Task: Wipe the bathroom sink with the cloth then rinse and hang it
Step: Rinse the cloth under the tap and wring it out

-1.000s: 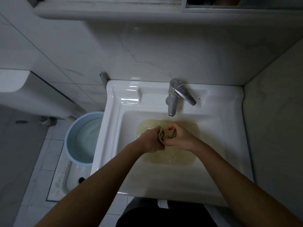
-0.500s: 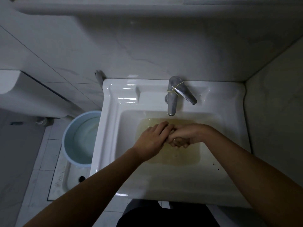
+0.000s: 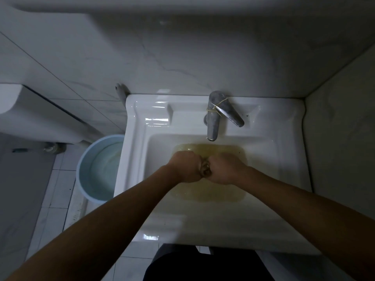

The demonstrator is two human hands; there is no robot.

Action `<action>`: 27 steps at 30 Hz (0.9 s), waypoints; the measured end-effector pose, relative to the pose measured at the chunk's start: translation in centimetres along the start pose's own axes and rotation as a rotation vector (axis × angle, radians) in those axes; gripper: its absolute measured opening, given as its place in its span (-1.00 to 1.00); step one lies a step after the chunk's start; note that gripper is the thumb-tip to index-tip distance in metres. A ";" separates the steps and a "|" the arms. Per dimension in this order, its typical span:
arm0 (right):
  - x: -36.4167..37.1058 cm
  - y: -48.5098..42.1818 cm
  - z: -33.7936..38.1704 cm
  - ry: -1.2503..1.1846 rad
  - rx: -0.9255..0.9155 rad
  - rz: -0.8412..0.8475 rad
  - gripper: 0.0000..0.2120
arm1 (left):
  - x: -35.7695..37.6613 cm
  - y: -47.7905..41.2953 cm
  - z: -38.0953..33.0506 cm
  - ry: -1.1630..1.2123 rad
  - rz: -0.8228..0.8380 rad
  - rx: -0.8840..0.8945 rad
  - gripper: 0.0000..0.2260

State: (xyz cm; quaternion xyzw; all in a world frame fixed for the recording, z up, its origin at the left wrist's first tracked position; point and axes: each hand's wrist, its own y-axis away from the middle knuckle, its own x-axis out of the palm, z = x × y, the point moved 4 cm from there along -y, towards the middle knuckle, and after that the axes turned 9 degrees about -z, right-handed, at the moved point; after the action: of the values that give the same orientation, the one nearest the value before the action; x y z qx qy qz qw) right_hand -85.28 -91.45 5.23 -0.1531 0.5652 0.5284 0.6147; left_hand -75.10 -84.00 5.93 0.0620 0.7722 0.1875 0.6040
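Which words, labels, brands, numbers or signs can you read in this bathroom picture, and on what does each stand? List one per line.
None: no text can be read anywhere in this view.
The tap, the sink, the bucket and the cloth gripped between the left hand and the right hand show no lettering, brand or number; the light is dim.

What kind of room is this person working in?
Most likely a bathroom: a white ceramic sink with a metal lever tap, pale marbled wall tiles, and a light blue plastic bucket on the tiled floor.
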 end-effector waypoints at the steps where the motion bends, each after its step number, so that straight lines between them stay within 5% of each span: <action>1: -0.3 -0.1 0.0 0.045 -0.026 -0.040 -0.74 | -0.1 0.0 0.0 0.066 0.036 -0.039 -0.80; 8: -1.7 -0.1 0.5 0.166 -0.206 -0.296 -0.80 | -0.8 -0.1 0.6 0.639 0.289 -0.321 -0.82; 13: -0.5 1.5 1.3 0.153 -0.388 -0.486 -0.71 | -0.2 1.1 1.3 0.701 0.602 -0.392 -0.74; 16: -0.3 1.7 1.4 0.115 -0.362 -0.347 -0.85 | -0.2 1.2 0.9 0.537 0.448 -0.349 -0.81; 19: -0.9 1.3 0.8 -0.090 -0.099 -0.167 -0.83 | -0.5 1.4 0.4 0.217 -0.056 -0.238 -0.64; 22: -1.7 1.3 1.0 -0.481 0.070 0.017 -0.73 | -0.1 2.6 -0.4 -0.007 -0.402 -0.037 -0.69; 24: -2.1 1.6 1.5 -0.533 0.078 0.120 -0.69 | -0.2 2.9 -0.9 -0.064 -0.411 0.010 -0.78; 27: -1.9 1.9 1.9 -0.067 -0.041 0.076 -0.74 | -0.3 2.9 -1.6 -0.138 -0.186 -0.014 -0.85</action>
State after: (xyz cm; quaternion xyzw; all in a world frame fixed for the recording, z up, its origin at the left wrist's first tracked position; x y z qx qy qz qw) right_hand -85.45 -90.14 8.22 -0.1264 0.5389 0.5677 0.6094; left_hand -76.94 -81.80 7.59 -0.0011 0.7300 0.1313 0.6707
